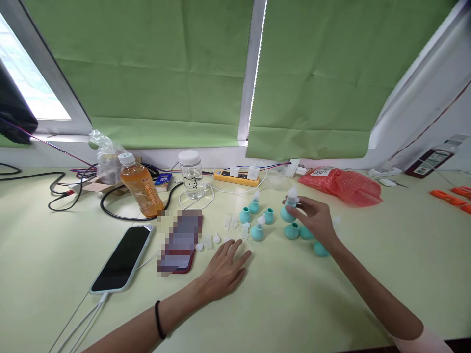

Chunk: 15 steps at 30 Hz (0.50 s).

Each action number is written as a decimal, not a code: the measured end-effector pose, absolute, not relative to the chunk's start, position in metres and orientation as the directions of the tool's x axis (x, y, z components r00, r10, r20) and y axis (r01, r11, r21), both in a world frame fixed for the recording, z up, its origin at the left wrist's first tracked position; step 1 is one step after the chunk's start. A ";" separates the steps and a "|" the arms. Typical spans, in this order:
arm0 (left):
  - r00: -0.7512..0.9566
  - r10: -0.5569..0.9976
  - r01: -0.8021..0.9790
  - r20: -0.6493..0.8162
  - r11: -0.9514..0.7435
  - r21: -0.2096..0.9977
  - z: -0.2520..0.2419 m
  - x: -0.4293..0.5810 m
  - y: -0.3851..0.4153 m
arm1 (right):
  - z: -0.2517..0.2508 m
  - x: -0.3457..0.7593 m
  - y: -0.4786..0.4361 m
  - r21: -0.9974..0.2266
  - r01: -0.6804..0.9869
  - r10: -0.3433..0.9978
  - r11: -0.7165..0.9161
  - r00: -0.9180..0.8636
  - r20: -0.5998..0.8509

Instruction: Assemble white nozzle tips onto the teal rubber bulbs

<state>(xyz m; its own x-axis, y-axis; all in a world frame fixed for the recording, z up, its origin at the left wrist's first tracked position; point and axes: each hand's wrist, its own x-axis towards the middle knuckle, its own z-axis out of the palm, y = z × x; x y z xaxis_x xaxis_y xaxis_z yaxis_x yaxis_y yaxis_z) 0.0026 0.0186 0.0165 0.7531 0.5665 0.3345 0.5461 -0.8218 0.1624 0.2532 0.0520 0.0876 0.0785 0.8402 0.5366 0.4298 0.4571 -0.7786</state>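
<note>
My right hand (312, 215) pinches a teal squeeze bulb (288, 213) fitted with a translucent nozzle (292, 195), tip up, raised among the others. Open teal bulbs without nozzles, one of them a bulb (292, 231) just below, stand close by; some are partly hidden by my hand. To the left, a teal bulb with a nozzle (257, 232) and another one behind it (254, 206) stand upright. My left hand (228, 267) lies with fingers apart on the table, holding nothing. Small translucent pieces (208, 242) are scattered just beyond its fingers.
A phone with a pixelated screen (180, 240) and a plugged-in phone (123, 260) lie at left. Behind stand an orange drink bottle (142, 186), a clear jar (191, 176) and a yellow power strip (235, 178) among cables. Red bubble wrap (342, 186) lies back right, orange tools (447, 197) farther right.
</note>
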 end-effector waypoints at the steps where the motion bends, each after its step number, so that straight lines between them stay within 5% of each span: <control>1: 0.762 0.564 0.549 0.317 -0.823 0.146 0.017 0.003 0.018 | 0.090 0.256 0.057 -0.785 0.438 0.845 0.438 0.097 0.526; 8: 0.788 0.566 0.556 0.243 -0.823 0.114 0.016 0.003 0.018 | 0.080 0.269 0.095 -0.624 0.712 0.793 0.321 0.158 0.588; 15: 0.778 0.561 0.564 0.282 -0.822 0.081 0.011 0.003 0.018 | 0.061 0.274 0.117 -0.562 0.820 0.894 0.108 0.167 0.415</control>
<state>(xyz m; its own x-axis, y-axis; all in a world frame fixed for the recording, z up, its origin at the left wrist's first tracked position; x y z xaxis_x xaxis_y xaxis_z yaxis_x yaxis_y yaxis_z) 0.0029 0.0185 0.0114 0.7782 0.5611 0.2821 0.5635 -0.8222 0.0807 0.2736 0.1171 0.0613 0.1670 0.8943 0.4152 0.8201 0.1078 -0.5620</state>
